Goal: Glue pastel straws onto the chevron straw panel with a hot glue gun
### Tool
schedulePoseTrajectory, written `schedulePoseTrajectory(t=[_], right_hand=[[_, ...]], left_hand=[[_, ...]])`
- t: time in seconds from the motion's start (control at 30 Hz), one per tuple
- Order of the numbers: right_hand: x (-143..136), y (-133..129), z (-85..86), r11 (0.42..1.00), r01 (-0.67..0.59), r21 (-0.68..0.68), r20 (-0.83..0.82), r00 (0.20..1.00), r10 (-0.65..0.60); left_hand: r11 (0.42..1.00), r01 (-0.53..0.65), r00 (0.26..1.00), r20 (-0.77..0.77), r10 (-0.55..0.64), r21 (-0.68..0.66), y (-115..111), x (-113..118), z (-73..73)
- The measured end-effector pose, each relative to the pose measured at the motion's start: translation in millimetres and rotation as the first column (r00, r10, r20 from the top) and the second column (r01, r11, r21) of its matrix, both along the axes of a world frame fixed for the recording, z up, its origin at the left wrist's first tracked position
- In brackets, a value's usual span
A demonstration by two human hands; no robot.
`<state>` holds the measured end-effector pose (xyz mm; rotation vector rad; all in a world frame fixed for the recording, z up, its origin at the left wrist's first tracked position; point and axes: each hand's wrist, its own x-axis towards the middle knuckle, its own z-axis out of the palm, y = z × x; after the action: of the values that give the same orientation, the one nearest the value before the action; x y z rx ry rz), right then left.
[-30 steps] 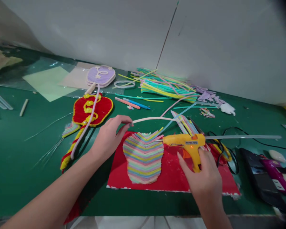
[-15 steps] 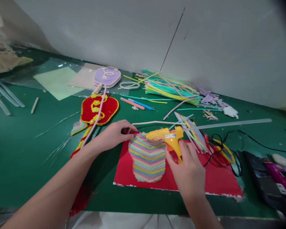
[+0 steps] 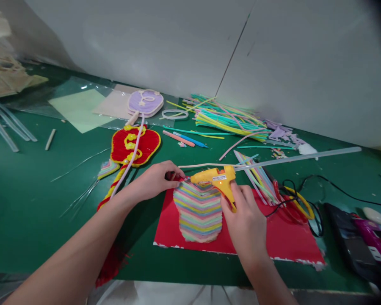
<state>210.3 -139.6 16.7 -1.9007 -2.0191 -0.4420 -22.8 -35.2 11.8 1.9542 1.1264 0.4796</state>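
My right hand point(image 3: 245, 222) grips a yellow glue gun point(image 3: 216, 179) with a long clear glue stick point(image 3: 298, 156) jutting out of its back. Its nozzle points left at the top edge of a striped pastel foam piece point(image 3: 198, 209) lying on a red sheet point(image 3: 241, 231). My left hand point(image 3: 155, 180) pinches the end of a cream foam strip point(image 3: 206, 164) right at that top left edge, next to the nozzle.
A red and yellow ornament point(image 3: 135, 146) with a pink cord and a purple ornament point(image 3: 145, 102) lie to the left. A heap of coloured strips point(image 3: 225, 116) sits by the white wall. Black cables point(image 3: 292, 190) and a purple and black device point(image 3: 365, 228) are on the right.
My right hand carried the glue gun leftward until its nozzle met the top of the striped piece. My left hand brought the strip's end down onto that same spot.
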Motion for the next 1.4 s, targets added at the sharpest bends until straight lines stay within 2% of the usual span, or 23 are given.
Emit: schedulePoseTrajectory(t=[0.4, 0.87, 1.4], right_hand=[[3, -2, -0.4, 1.000, -0.018, 0.015, -0.047, 0.999, 0.018], [12, -13, -0.6, 0.997, 0.033, 0.067, 0.057, 0.998, -0.037], [29, -28, -1.8, 0.993, 0.080, 0.085, 0.056, 0.995, -0.085]], left_hand=[[1.000, 0.001, 1.000, -0.006, -0.001, 0.000, -1, 0, 2.0], [1.000, -0.005, 1.000, -0.002, 0.005, 0.023, 0, 1, 1.6], [1.000, 0.003, 1.000, -0.009, -0.002, 0.029, 0, 1, 3.0]])
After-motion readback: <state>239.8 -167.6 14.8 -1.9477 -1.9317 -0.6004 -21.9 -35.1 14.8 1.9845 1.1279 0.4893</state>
